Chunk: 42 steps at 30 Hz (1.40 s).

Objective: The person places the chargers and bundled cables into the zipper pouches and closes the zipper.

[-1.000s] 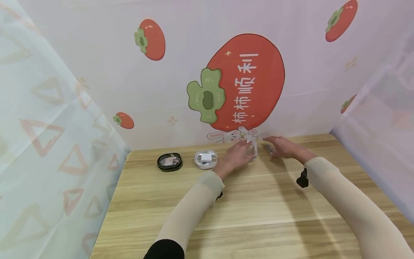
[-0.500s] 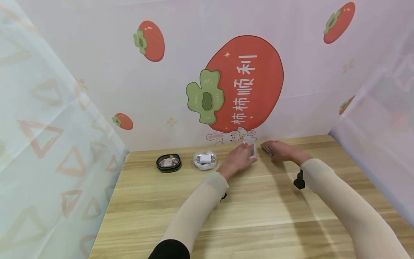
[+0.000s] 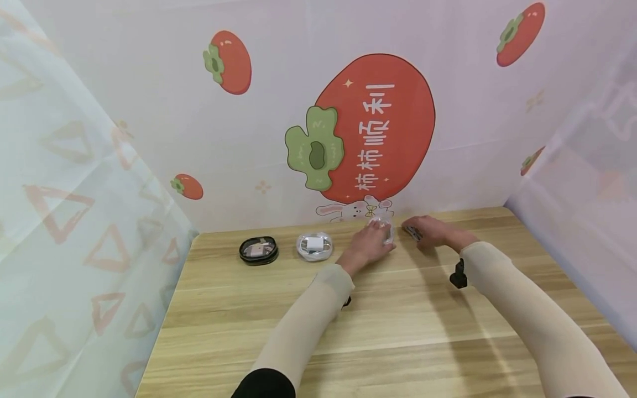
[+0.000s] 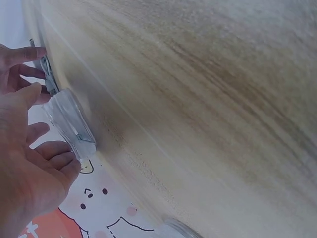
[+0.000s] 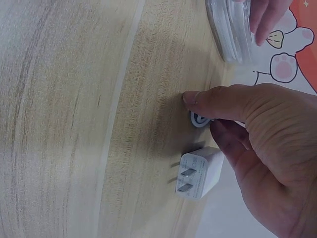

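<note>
My left hand [image 3: 367, 246] holds a small clear case [image 3: 390, 232] near the back edge of the table. In the left wrist view, thumb and fingers lie along the sides of that clear case [image 4: 72, 124]. To its right, my right hand [image 3: 434, 232] pinches a coiled grey-white cable [image 3: 413, 232]. The right wrist view shows thumb and forefinger on the cable [image 5: 199, 120], mostly hidden by the fingers. Just beside them, a white two-pin charger plug [image 5: 198, 173] rests on the table, its prongs showing.
Left of my hands sits an oval clear case with a white rim [image 3: 314, 246], a white charger plug inside. Farther left is a black-rimmed case [image 3: 259, 251] with a charger and cable. A printed fabric backdrop [image 3: 278, 132] rises behind the wooden table [image 3: 239, 315].
My right hand has closed in on the cable and now pinches it. My left hand has shifted slightly and stays on the clear case.
</note>
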Available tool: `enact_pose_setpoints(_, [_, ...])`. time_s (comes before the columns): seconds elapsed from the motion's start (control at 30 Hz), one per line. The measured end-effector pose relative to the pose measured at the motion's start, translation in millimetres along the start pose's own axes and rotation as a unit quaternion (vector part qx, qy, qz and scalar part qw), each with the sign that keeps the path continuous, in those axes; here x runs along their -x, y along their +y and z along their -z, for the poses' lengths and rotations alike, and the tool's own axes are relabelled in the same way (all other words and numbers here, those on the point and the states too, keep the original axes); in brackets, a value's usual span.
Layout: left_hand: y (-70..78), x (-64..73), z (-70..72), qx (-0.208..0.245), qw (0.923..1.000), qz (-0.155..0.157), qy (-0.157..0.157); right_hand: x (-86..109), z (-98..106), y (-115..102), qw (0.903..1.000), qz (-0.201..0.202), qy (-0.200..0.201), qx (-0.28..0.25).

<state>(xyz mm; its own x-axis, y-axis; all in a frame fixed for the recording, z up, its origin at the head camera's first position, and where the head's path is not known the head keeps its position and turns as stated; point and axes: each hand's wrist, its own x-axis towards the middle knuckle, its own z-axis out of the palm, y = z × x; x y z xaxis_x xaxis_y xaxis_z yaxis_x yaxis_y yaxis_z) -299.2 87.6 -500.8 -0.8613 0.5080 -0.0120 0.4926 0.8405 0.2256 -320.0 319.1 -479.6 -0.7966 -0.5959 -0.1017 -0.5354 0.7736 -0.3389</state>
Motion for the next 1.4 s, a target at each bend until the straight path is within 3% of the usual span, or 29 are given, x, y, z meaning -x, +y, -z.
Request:
enact_pose_setpoints(0.5, [2.4,10.0,3.7,-0.036,0.9992,-0.011,0.011,-1.0,2,0,0.9998,0.017,-0.003,0.009])
enact_pose_setpoints(0.87, [1.0,16.4,-0.1,-0.069,0.9969,-0.028,0.026,-0.3,1,4,0.9998,-0.001,0.01,-0.016])
enact_pose_setpoints(1.17, [6.3,20.0,-0.1,-0.034,0.9989,0.002,0.031,1.9,-8,8,0.9992,-0.018,0.03,-0.022])
enact_pose_setpoints(1.4, [7.2,15.2,-5.3,-0.076,0.9956,0.007,0.054,4.2,-8,7,0.9985,-0.022,0.041,-0.03])
